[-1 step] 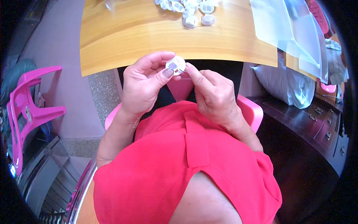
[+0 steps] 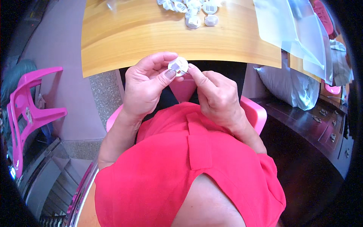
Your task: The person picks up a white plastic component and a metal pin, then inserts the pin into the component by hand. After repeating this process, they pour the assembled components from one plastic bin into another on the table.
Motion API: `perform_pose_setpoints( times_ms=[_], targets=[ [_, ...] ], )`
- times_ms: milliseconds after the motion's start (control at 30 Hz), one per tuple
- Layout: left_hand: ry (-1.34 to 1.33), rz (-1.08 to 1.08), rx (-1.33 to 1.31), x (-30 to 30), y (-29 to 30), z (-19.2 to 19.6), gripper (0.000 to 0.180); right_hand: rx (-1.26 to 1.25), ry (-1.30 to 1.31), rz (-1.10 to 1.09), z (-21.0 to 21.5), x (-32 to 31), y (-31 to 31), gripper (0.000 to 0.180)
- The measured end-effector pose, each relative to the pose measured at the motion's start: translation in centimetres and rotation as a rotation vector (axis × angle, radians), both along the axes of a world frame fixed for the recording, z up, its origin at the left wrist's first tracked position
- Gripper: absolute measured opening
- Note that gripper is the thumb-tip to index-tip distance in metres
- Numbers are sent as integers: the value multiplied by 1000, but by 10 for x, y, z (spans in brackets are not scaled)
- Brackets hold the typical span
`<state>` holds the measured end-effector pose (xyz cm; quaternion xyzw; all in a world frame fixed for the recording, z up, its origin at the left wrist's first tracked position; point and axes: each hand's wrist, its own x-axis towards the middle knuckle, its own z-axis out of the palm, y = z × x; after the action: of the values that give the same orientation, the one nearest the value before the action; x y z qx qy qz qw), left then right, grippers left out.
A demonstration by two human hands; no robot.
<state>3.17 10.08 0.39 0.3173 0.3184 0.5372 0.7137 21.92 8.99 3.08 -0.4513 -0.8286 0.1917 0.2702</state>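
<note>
Between the thumb and fingers of my left hand is a small white round plastic piece, tilted so its flat face shows. On that face are a greyish rectangular patch and a small reddish opening near my thumb tip. My right hand is closed, its index fingertip at the piece's right edge beside a thin dark line. The right thumb is hidden, so whatever it pinches there cannot be made out. Both hands are above my lap, just off the table's near edge. Similar white round pieces lie in a loose pile farther off.
The wooden table spans the far side. Translucent plastic sheets or bags hang over its right end. A stuffed pale bag sits below them on the right. Off to the left stands a pink plastic chair. I sit on a pink seat.
</note>
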Motion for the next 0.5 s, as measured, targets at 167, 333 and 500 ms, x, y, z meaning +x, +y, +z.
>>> perform_pose_setpoints(
  times_ms=[167, 333, 500],
  targets=[
    [20, 1, -9, 0, -1, 0, 28, 10, -31, -9, 3, -1, 1, 51],
    [41, 14, 21, 1, -1, -2, 28, 90, 60, -13, -9, -5, 5, 34],
    [19, 59, 41, 5, -4, -1, 27, 55, 122, -36, -9, -9, 4, 34]
  ],
)
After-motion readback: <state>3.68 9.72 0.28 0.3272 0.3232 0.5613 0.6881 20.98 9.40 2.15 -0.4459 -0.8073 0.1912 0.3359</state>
